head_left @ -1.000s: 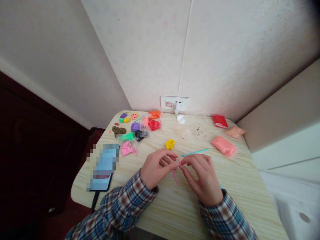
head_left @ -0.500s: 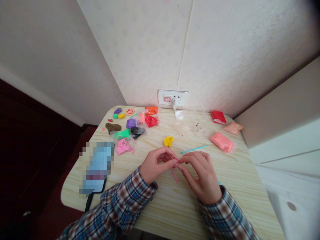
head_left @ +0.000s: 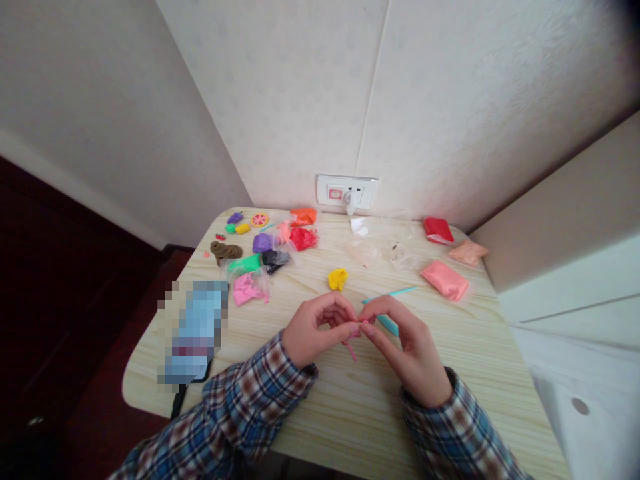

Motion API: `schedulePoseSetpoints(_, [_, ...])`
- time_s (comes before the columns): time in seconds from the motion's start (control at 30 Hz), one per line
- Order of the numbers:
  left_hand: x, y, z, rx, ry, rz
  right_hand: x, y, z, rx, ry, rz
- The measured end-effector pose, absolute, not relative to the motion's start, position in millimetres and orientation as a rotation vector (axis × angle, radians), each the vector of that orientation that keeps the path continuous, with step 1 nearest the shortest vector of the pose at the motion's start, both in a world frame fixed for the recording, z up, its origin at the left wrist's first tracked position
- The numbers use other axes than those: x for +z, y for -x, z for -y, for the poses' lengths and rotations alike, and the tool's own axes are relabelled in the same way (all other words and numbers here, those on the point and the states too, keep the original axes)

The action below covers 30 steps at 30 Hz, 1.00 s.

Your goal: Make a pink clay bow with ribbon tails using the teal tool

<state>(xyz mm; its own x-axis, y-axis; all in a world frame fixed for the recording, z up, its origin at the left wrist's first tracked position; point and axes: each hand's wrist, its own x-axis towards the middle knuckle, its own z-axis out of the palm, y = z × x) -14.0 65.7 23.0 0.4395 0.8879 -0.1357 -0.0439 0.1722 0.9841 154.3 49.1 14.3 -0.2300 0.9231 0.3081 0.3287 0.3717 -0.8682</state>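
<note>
My left hand (head_left: 320, 328) pinches a small piece of pink modelling clay (head_left: 352, 351), and a thin strand of it hangs down below the fingertips. Thumb and forefinger of my right hand (head_left: 407, 347) close on the same clay from the other side, so the fingertips of both hands nearly meet. Most of the piece is hidden by the fingers. Just beyond the hands lies a lump of yellow clay (head_left: 337, 279). A turquoise modelling tool (head_left: 388, 325) shows behind my right hand, with a thin turquoise stick (head_left: 403, 291) beside it.
Opened clay packets, among them a pink one (head_left: 249, 288) and a green one (head_left: 245, 264), lie left of centre. Small clay fruits and brown coils (head_left: 226, 251) sit behind. A phone (head_left: 197, 330) rests at the left edge. Sealed packets (head_left: 445, 280) are at right, below the wall socket (head_left: 347, 193).
My right hand has tilted and its fingers have drawn into a tighter pinch, uncovering the turquoise tool behind it. The left hand stays nearly in place.
</note>
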Motion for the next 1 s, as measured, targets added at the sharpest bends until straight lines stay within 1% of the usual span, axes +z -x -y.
schedulePoseSetpoints(0.37, [23.3,11.6,-63.8,0.695,-1.257,-0.929,12.1,-154.8,-48.9,0.889,1.091,1.662])
schedulePoseSetpoints(1.0, [18.4,11.4,-62.8,0.723,-1.209,-0.949,9.0,-156.2,-47.8,0.84,1.108,1.688])
